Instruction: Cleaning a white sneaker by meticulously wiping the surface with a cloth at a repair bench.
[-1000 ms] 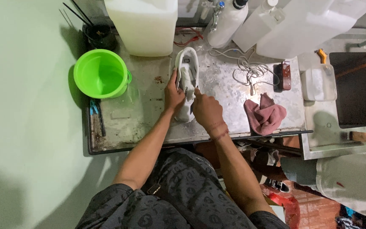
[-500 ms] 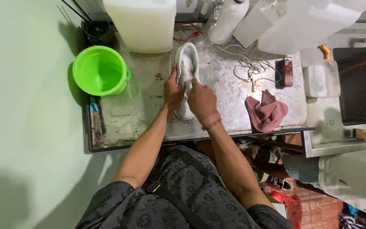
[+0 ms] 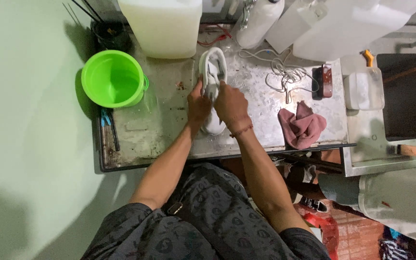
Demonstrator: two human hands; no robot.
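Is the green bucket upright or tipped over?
Upright: the green bucket stands beside the white shoe, its round mouth facing up at the camera.

A scuffed, wet metal surface [image 3: 169, 130] carries everything. At its centre lies a white shoe [image 3: 213, 72], toe toward twelve o'clock. At nine o'clock stands a green bucket [image 3: 113, 79]; at eleven, a large white jerrycan [image 3: 162, 26]. A tangle of white laces [image 3: 285, 72] lies at two o'clock, with a brown brush [image 3: 325, 81] just beyond it at three. A crumpled pink cloth [image 3: 302, 126] rests at four o'clock near the front edge.
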